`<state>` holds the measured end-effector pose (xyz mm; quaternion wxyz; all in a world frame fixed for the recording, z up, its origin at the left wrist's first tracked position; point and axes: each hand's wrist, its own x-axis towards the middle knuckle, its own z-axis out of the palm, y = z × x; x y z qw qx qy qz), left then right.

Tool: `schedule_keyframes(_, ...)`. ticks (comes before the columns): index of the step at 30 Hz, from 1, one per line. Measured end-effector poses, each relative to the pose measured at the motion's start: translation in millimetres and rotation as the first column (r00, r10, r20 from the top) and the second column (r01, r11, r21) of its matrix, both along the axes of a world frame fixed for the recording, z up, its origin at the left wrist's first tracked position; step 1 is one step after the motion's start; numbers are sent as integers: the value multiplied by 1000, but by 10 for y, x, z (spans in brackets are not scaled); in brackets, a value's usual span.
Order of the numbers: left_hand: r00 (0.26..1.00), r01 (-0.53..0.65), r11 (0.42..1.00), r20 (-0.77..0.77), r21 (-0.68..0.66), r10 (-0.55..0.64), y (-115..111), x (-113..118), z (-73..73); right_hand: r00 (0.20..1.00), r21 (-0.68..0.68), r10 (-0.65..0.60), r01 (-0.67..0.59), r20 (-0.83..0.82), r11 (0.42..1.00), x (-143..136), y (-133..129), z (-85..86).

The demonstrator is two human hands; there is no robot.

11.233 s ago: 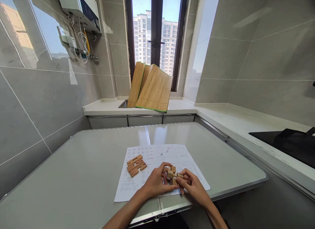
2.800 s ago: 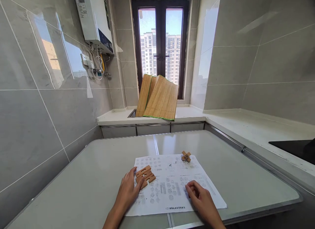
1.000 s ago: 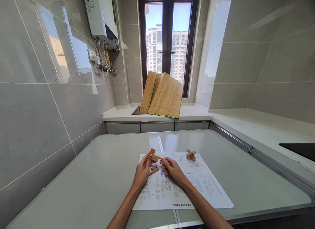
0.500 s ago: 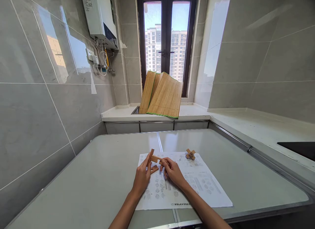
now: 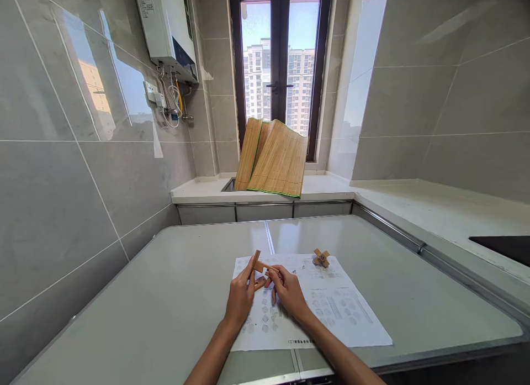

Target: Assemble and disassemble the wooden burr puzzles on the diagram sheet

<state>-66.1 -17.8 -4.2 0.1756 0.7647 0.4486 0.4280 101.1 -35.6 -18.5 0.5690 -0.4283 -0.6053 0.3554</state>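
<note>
Small flat wooden pieces (image 5: 258, 266) are fitted or held together between my two hands, above a printed sheet of paper (image 5: 348, 318). My left hand (image 5: 241, 296) is closed on an upright wooden strip at their left side. The fingertips of my right hand (image 5: 287, 291) pinch the right end of the crosswise piece. Lower down, another wooden piece (image 5: 260, 284) with a slot shows between the hands; whether it is joined to the others I cannot tell. At the sheet's top right edge stands a small cross-shaped wooden assembly (image 5: 321, 257), apart from both hands.
The sheet lies on a pale folding table (image 5: 174, 296) with a seam down its middle. Behind it, a folded bamboo mat (image 5: 281, 158) leans before the window on a white counter (image 5: 327, 183). A tiled wall borders the left; a counter runs along the right.
My right hand has shifted slightly left, its fingers closer to the left hand and curled further round the wooden pieces. The cross-shaped assembly stays in place; the view has tilted a little.
</note>
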Motion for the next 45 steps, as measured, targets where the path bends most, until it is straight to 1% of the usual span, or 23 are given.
schedule_keyframes(3, 999, -33, 999, 13, -17, 33, -5, 5, 14, 1000, 8, -9, 9, -1, 1000, -29, 13, -26)
schedule_keyframes(9, 1000, -23, 1000, 18, -21, 23, -36, 4, 86, 1000, -3, -20, 20, -9, 1000, -34, 35, -53)
schedule_keyframes(14, 999, -52, 999, 13, -4, 52, -4, -10, 53, 999, -7, -15, 15, -31, 1000, -42, 28, -30)
schedule_keyframes(18, 1000, -21, 1000, -21, 12, 21, 48, -46, 24, 999, -26, 26, -27, -21, 999, 2, 44, -40)
schedule_keyframes(20, 999, -11, 1000, -37, 20, 12, 67, -54, 16, 1000, -29, 22, -22, -11, 999, 22, 50, -52)
schedule_keyframes(23, 998, -36, 999, -41, 30, 37, 65, -37, 17, 1000, -21, -4, 3, -5, 1000, -6, 53, -62)
schedule_keyframes(25, 999, -4, 1000, -53, 17, 5, 39, -9, 29, 1000, -10, -31, 31, -1, 999, -64, 57, -60)
schedule_keyframes(27, 993, 82, 997, -78, -14, -83, 4, 16, 44, 998, -7, -57, 57, -7, 998, -130, 66, -54)
schedule_keyframes(28, 989, 116, 993, -87, -22, -118, -11, 23, 49, 998, -8, -58, 58, -18, 998, -158, 73, -51)
schedule_keyframes(30, 985, 141, 990, -100, -5, -141, -24, 20, 44, 998, -11, -33, 32, -46, 999, -190, 87, -50)
schedule_keyframes(33, 991, 99, 995, -93, 33, -96, -1, -8, -10, 997, -7, 28, -28, -68, 1000, -187, 104, -66)
schedule_keyframes(35, 995, 67, 997, -71, 29, -65, 27, -20, -62, 997, -5, 39, -39, -72, 999, -169, 111, -86)
schedule_keyframes(37, 996, 71, 997, -61, 18, -70, 46, -17, -107, 997, -2, 39, -39, -74, 999, -154, 114, -104)
schedule_keyframes(40, 991, 103, 995, -87, 9, -102, 42, 11, -143, 998, 4, 32, -32, -62, 999, -154, 106, -109)
schedule_keyframes(42, 993, 81, 997, -86, 18, -79, 24, 33, -151, 999, 9, 11, -10, -53, 1000, -172, 87, -97)
schedule_keyframes(45, 998, 16, 1000, -57, 27, -15, 3, 56, -159, 999, 16, -7, 7, -46, 1000, -209, 52, -76)
